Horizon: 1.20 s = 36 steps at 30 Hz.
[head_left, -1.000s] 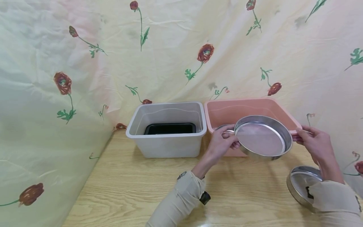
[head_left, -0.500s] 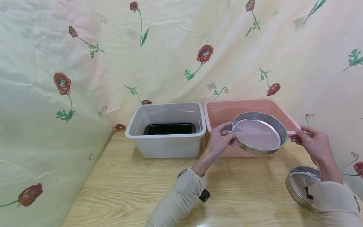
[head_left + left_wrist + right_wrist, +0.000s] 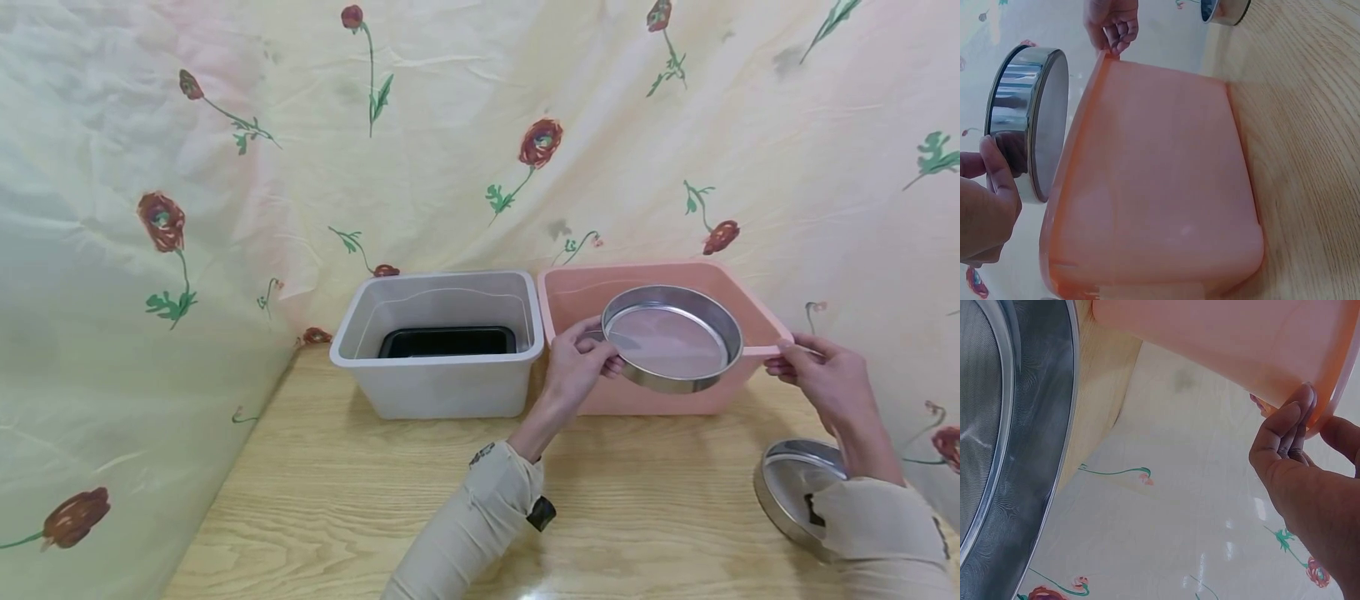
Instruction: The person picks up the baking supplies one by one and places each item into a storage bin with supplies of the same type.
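Head view | left hand fingers grip sieve | right hand pinches pink tub rim

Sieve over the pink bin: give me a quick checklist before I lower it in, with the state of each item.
1. Left hand grips the sieve by its rim: ok.
2. Right hand pinches the pink bin at its right rim, steadying it: ok.
3. Sieve above the bin opening, not the grey bin: ok.
4. Sieve level: not ok, it tilts toward the camera.
5. Bin floor free under the sieve: cannot tell, the sieve hides it.
6. Steel lid on the table, away from the bin: ok.
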Each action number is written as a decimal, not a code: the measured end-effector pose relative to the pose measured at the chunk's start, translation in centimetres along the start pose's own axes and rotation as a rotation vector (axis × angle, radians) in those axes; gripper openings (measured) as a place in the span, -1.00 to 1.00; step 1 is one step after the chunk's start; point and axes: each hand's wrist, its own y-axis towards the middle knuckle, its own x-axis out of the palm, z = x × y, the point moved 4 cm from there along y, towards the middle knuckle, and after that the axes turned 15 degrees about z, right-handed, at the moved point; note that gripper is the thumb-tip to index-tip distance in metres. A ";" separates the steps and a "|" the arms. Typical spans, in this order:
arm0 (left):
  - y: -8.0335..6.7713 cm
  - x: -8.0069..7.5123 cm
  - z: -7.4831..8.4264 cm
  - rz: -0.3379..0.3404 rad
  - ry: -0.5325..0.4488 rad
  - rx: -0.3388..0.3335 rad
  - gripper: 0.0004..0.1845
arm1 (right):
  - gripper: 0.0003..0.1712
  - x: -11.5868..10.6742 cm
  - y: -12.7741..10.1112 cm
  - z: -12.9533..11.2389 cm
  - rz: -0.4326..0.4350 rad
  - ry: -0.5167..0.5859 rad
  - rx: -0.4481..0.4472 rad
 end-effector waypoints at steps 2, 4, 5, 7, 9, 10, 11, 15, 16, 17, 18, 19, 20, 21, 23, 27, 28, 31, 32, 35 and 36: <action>0.1 0.0 0.0 0.008 0.000 0.000 -0.58 | -0.26 0.0 0.0 0.0 0.001 -0.015 0.002; 0.1 0.0 0.0 0.013 0.000 0.004 -0.58 | -0.19 0.0 0.0 0.0 -0.001 -0.028 0.004; 0.1 0.0 0.0 0.016 0.000 0.005 -0.57 | -0.18 0.0 0.0 0.0 -0.002 -0.026 0.005; 0.2 0.0 0.1 0.022 -0.004 0.009 -0.57 | -0.18 0.0 0.0 0.0 -0.003 -0.027 0.007; 0.3 0.0 0.1 0.027 -0.004 0.012 -0.57 | -0.23 0.0 0.0 0.1 -0.003 -0.013 0.008; 0.3 0.0 0.0 0.030 -0.002 0.012 -0.57 | -0.26 0.0 0.0 0.1 -0.004 -0.005 0.008; 0.4 0.0 0.0 0.036 -0.005 0.011 -0.57 | -0.27 0.0 0.0 0.1 -0.004 -0.006 0.005; 0.6 0.0 -0.2 0.048 -0.008 0.002 -0.57 | -0.53 0.0 0.0 0.2 -0.004 0.033 0.003; 0.7 0.1 -0.2 0.050 -0.007 0.000 -0.57 | -0.56 0.0 0.0 0.2 -0.004 0.031 0.002; 0.7 0.1 -0.2 0.050 -0.011 -0.001 -0.57 | -0.57 0.0 0.0 0.2 -0.003 0.028 0.000; 0.8 0.1 -0.2 0.046 -0.008 0.000 -0.57 | -0.61 -0.1 0.0 0.2 -0.001 0.029 0.000; 0.8 0.2 -0.1 0.046 -0.007 0.001 -0.58 | -0.63 -0.1 0.0 0.2 -0.001 0.031 0.000; 0.9 0.2 -0.1 0.046 -0.004 0.002 -0.58 | -0.64 -0.1 0.0 0.2 0.000 0.028 0.000; 0.9 0.2 -0.1 0.047 -0.002 0.004 -0.58 | -0.66 -0.1 0.0 0.2 0.001 0.027 -0.001; 1.1 0.3 -0.1 0.054 0.003 0.003 -0.57 | -0.65 -0.1 0.0 0.2 0.003 0.026 0.000; 1.3 0.3 0.0 0.079 0.009 -0.011 -0.56 | -0.62 -0.1 0.0 0.2 0.005 0.024 0.002; 1.3 0.4 -0.1 0.086 0.009 -0.012 -0.56 | -0.62 -0.1 0.0 0.2 0.005 0.024 0.002; 1.5 0.5 0.0 0.100 0.005 -0.015 -0.56 | -0.70 0.0 -0.1 0.1 0.003 0.032 -0.002; 1.5 0.5 0.0 0.104 0.003 -0.014 -0.56 | -0.73 -0.1 -0.1 0.1 0.002 0.031 -0.004; 1.6 0.6 -0.1 0.107 -0.006 -0.010 -0.57 | -0.83 -0.1 -0.1 0.1 0.000 0.034 -0.007; 1.7 0.6 -0.1 0.108 -0.009 -0.008 -0.57 | -0.84 -0.1 -0.1 0.1 0.001 0.032 -0.007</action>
